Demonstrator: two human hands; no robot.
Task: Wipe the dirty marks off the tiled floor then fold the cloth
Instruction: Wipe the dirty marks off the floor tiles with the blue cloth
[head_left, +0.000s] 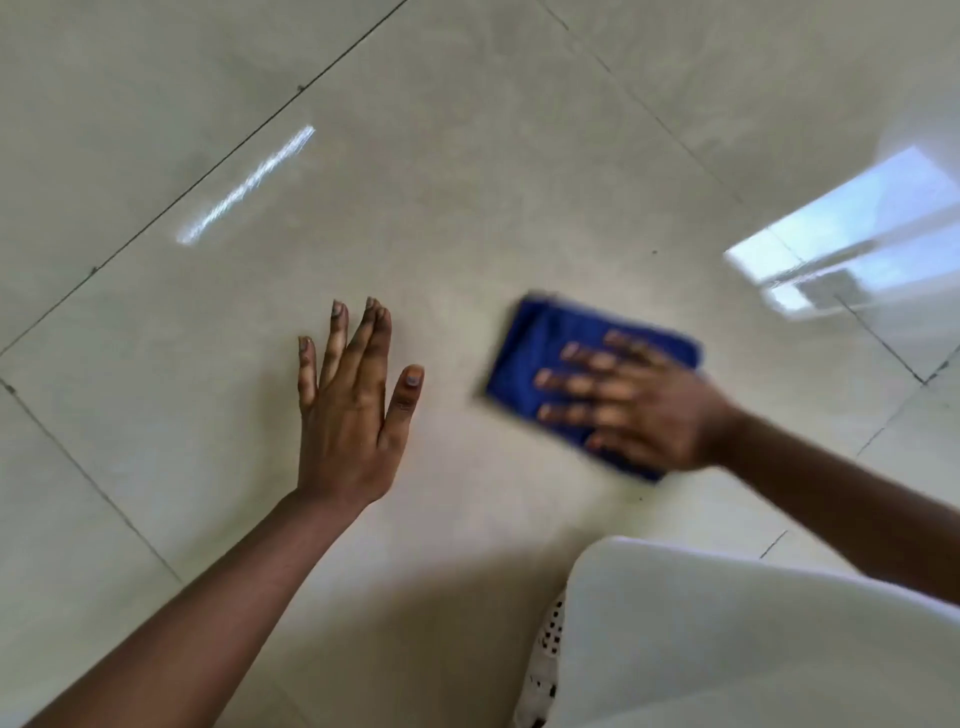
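Observation:
A folded blue cloth (540, 353) lies flat on the glossy beige tiled floor (467, 182), right of centre. My right hand (639, 410) presses down on it with fingers spread; the hand and cloth are motion-blurred. My left hand (353, 410) rests flat on the tile to the left of the cloth, fingers apart, holding nothing. A few tiny dark specks (654, 252) dot the tile beyond the cloth. No larger marks show in the blur.
Dark grout lines (208, 171) cross the floor diagonally. Bright window reflections (852, 228) glare at the right, and a thin streak of light (249, 184) at the left. My white-clothed knee (727, 639) fills the bottom right.

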